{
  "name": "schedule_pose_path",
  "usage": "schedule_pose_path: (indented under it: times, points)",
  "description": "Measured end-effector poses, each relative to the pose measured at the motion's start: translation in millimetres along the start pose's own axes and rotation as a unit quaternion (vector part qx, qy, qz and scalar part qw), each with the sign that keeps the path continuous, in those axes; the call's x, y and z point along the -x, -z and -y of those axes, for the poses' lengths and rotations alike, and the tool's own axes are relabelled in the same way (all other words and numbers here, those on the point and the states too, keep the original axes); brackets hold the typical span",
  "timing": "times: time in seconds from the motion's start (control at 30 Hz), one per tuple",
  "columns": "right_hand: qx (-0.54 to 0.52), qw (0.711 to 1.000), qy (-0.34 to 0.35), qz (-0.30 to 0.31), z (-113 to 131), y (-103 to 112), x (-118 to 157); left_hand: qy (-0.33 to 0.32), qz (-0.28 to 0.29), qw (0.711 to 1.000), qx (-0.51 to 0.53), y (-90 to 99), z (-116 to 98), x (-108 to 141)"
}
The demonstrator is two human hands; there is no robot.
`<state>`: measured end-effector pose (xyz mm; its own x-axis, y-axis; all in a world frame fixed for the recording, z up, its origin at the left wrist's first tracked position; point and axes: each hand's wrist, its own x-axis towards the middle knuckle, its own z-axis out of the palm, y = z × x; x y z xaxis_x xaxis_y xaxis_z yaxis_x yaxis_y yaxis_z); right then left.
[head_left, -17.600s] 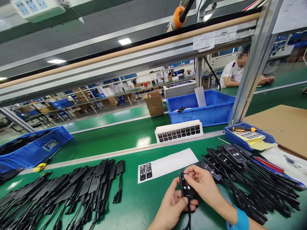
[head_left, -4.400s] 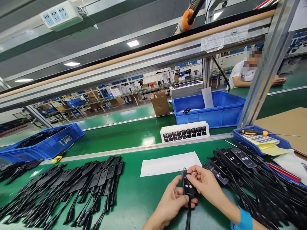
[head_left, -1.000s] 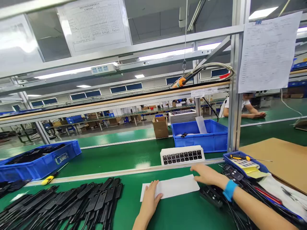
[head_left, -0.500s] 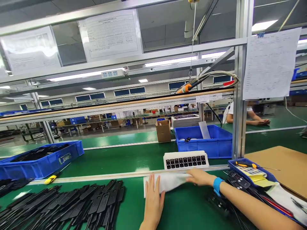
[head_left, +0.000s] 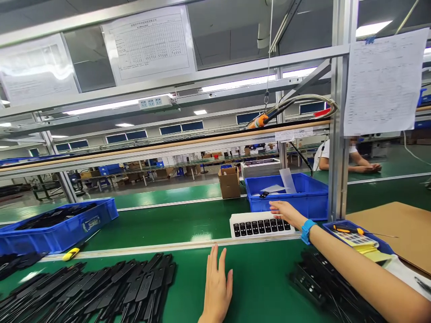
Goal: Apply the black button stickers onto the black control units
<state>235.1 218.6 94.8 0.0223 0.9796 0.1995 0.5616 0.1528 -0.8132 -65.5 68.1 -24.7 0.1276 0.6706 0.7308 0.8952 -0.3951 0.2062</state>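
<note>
My left hand [head_left: 217,287] is over the green work surface [head_left: 256,282], fingers stretched out, with nothing in it. My right hand [head_left: 286,213], in a blue wristband, reaches forward over the right end of a white sheet or strip [head_left: 237,217] carrying a row of black labels with small white marks. Its fingers are extended and hold nothing visible. Just beyond it stands a blue bin [head_left: 286,204] with a white sheet [head_left: 272,190], a clear upright piece [head_left: 287,180] and a small black piece inside. Whether the right hand touches the labels is unclear.
Several flat black parts with cables [head_left: 134,287] lie at left, more black parts [head_left: 313,278] at right. A blue bin of black parts [head_left: 60,226], a yellow-handled tool [head_left: 70,254], a blue tray [head_left: 357,237] and cardboard [head_left: 393,224] surround them. Another person [head_left: 358,161] sits beyond the post [head_left: 338,179].
The white sheet under my hands has left the green surface, and a white sheet now lies in the blue bin. My right hand has moved up and forward, its fingers opened; the left stays nearly in place.
</note>
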Motion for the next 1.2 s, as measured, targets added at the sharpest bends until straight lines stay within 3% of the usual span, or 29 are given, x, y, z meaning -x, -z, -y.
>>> schedule_pose_path:
  times: [0.13,0.27,0.43,0.57,0.7,0.8,0.87,0.93,1.07,1.2]
  points:
    - [0.169,0.985,0.022,0.009,-17,-15,-8,-0.004,0.015,1.0,-0.005,0.5,-2,0]
    - [0.32,0.944,0.084,0.013,-25,-32,-14,-0.01,0.018,1.0,-0.017,-2.0,-2,2]
    - [0.429,0.887,0.167,0.025,-29,-48,-22,-0.033,0.02,0.998,-0.04,-2.4,-8,4]
    - [0.458,0.862,0.215,0.032,-27,-41,-28,-0.049,0.029,0.997,-0.045,1.2,-13,4]
    - [0.442,0.862,0.248,0.01,-7,-26,-21,-0.065,0.017,0.996,-0.053,6.0,-15,2]
    - [0.41,0.865,0.288,-0.002,17,-28,6,-0.065,-0.016,0.995,-0.071,16.8,-23,-6]
    - [0.385,0.861,0.331,0.015,31,-41,39,-0.052,-0.017,0.994,-0.097,30.3,-36,-15]
    - [0.362,0.852,0.376,0.045,40,-59,81,-0.03,0.053,0.991,-0.123,47.7,-53,-25]
    - [0.327,0.834,0.435,0.09,38,-90,173,0.022,0.346,0.929,-0.128,81.8,-82,-26]
    - [0.273,0.844,0.444,0.124,14,-105,237,0.042,0.452,0.886,-0.096,102.2,-88,8]
